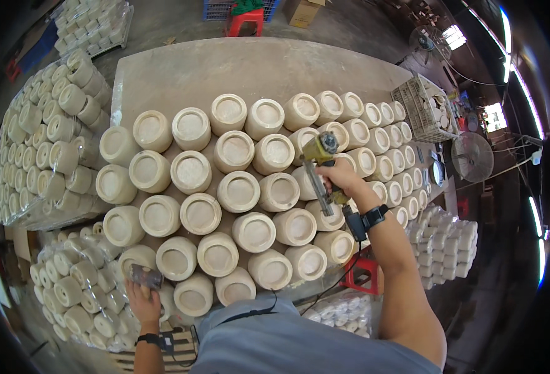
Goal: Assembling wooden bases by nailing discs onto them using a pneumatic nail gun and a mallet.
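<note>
Rows of pale, round, wood-like pots (191,128) with shallow recessed tops stand on a large table (256,59). My right hand (344,176) is wrapped round the handle of a yellow-and-black nail gun (318,148), held over the pots right of the middle. Its long metal magazine hides parts of the pots below. At the near left corner my left hand (143,302) grips a dark grey-brown cylinder (146,277), whose kind I cannot make out. The cylinder is over the near left pot (136,258) and covers part of it; whether they touch cannot be told.
Plastic-wrapped stacks of similar pieces (50,137) crowd the left side, with more (446,243) at the right. A plastic crate (421,109) of round pieces sits at the table's far right. A fan (472,157) stands beyond it. Red stools (245,23) are around the table.
</note>
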Demonstrator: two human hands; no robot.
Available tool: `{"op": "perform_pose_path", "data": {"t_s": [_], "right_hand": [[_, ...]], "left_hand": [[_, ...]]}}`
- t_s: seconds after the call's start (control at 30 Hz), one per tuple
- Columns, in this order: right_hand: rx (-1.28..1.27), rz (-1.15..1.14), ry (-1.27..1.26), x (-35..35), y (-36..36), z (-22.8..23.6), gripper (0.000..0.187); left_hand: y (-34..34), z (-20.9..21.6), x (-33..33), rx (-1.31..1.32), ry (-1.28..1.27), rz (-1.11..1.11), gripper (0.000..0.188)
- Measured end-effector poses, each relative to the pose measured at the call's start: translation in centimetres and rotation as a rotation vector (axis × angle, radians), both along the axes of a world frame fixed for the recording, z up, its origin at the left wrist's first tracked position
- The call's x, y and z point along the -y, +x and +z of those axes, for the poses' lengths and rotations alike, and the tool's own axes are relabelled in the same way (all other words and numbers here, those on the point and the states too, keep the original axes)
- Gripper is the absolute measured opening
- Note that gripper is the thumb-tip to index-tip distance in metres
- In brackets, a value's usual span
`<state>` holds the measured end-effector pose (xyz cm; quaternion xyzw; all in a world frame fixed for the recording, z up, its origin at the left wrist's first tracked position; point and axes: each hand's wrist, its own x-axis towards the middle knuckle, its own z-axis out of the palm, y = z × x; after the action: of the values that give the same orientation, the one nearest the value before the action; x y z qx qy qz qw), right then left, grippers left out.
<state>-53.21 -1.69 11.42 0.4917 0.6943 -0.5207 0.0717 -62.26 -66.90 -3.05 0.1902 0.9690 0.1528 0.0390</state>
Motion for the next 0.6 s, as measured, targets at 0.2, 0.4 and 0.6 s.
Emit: {"op": "perform_pose_path", "data": {"t_s": [0.2, 0.4, 0.6], "right_hand": [[0.014, 0.101, 0.063, -2.8, -3.3, -1.1, 0.026], [0.039, 0.198, 0.063, -1.4, -7.5, -4.0, 0.027], [0.108, 0.212, 0.201, -2.4, -9.0, -4.3, 0.025]], "left_hand": [[0.1, -0.2, 0.3, -0.037, -0.018, 0.0, 0.059], [0.5, -0.3, 0.7, -0.055, -0.013, 0.002, 0.058], [0.4, -0.3, 0.9, -0.045, -0.027, -0.022, 0.059]]}}
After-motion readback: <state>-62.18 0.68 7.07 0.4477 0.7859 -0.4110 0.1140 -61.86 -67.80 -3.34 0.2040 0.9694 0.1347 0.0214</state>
